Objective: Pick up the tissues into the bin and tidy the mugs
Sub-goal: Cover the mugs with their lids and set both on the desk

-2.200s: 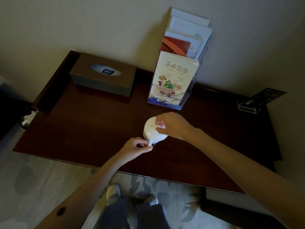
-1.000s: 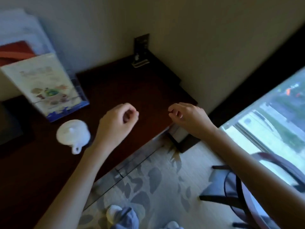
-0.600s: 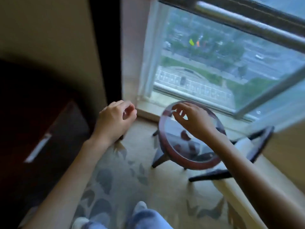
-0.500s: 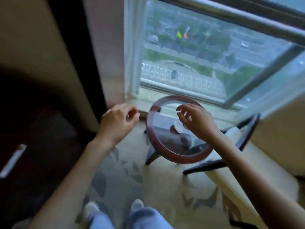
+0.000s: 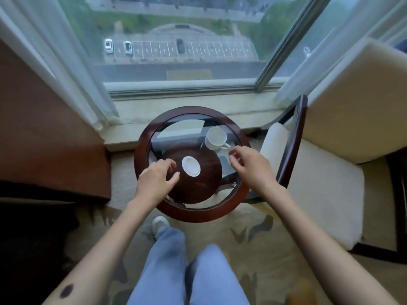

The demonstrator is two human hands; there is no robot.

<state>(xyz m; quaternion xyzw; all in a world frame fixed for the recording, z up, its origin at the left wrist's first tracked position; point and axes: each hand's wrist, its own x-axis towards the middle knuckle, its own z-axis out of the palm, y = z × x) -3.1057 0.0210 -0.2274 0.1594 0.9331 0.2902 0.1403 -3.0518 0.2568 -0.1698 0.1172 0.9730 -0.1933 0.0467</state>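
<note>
My left hand [image 5: 155, 180] and right hand [image 5: 251, 165] hover, fingers loosely spread and empty, over the glass surface [image 5: 176, 137]; mug [image 5: 215, 137] upright; lid [image 5: 191, 166] beside it.

Mug [image 5: 216, 138]: white, plain, standing upright on the glass top at the far right side, mouth open and empty as far as I can see, handle pointing to the right, toward me.
Lid [image 5: 191, 166]: white, small, round disc, lying flat near the middle of the glass, apart from the mug, nearer to me and leftward.
</note>
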